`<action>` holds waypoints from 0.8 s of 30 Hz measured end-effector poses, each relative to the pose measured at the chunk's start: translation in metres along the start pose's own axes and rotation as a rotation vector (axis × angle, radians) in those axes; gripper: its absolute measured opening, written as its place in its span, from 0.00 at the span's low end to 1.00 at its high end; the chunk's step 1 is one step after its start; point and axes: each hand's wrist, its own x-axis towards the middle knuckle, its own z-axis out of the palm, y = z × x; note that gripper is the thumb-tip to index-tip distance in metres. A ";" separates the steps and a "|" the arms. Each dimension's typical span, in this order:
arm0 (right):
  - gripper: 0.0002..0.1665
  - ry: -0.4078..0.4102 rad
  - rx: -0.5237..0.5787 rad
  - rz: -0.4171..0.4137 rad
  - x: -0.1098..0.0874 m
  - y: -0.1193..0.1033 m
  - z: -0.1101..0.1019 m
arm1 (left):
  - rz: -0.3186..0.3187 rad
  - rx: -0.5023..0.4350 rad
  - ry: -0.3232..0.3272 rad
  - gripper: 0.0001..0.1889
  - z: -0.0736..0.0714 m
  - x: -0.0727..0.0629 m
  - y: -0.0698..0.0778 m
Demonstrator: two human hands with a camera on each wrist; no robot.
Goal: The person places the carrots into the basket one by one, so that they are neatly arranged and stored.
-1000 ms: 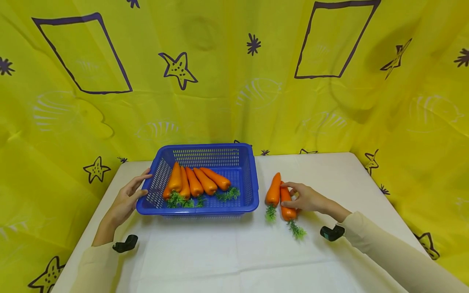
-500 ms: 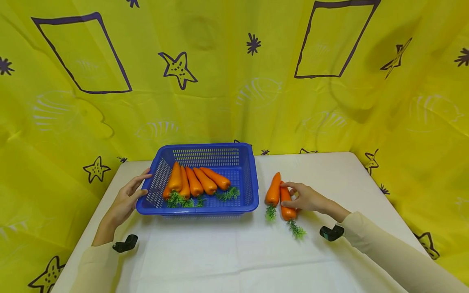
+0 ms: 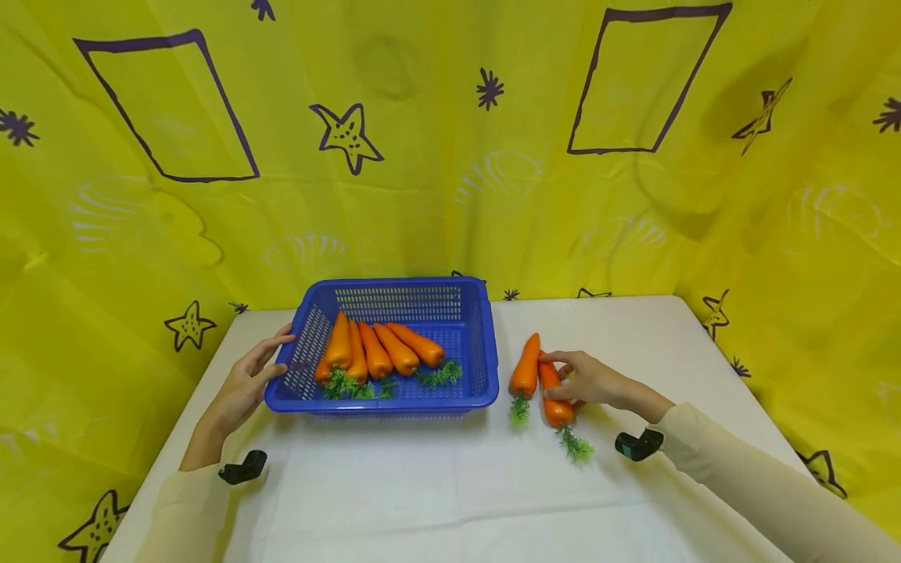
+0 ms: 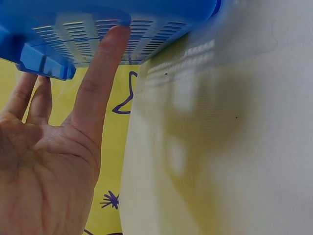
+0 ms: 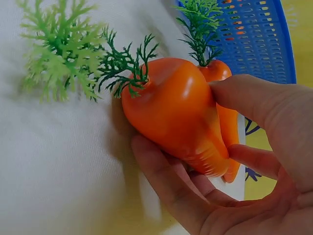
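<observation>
My left hand (image 3: 242, 391) rests at the left side of a blue plastic basket (image 3: 394, 406). In the left wrist view its thumb and fingers are extended and touch the basket (image 4: 161, 10) from outside. Several orange toy carrots (image 3: 401, 358) with green leafy tops lie in the basket, mostly towards its left. To the right of the basket, my right hand (image 3: 598, 383) grips a toy carrot (image 3: 558, 412) by its sides, thumb and fingers around it in the right wrist view (image 5: 166, 103). Another toy carrot (image 3: 524, 373) lies close beside it on the table.
A white cloth (image 3: 366, 493) covers the table. Yellow curtains (image 3: 436, 211) with purple drawings hang behind it and at both sides. A small black device (image 3: 639, 445) sits at the right wrist, and a similar one (image 3: 242, 467) at the left.
The gripped carrot's leafy end has shifted slightly right and towards me. Both hands otherwise stay about where they were; the whole head view has shifted a little.
</observation>
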 end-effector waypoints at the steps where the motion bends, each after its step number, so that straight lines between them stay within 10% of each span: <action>1: 0.45 -0.003 -0.001 0.003 0.000 0.000 -0.001 | 0.001 0.001 -0.001 0.26 0.000 0.000 0.000; 24: 0.47 -0.057 -0.027 -0.083 -0.015 -0.033 -0.045 | 0.003 -0.007 -0.004 0.25 0.000 0.000 0.000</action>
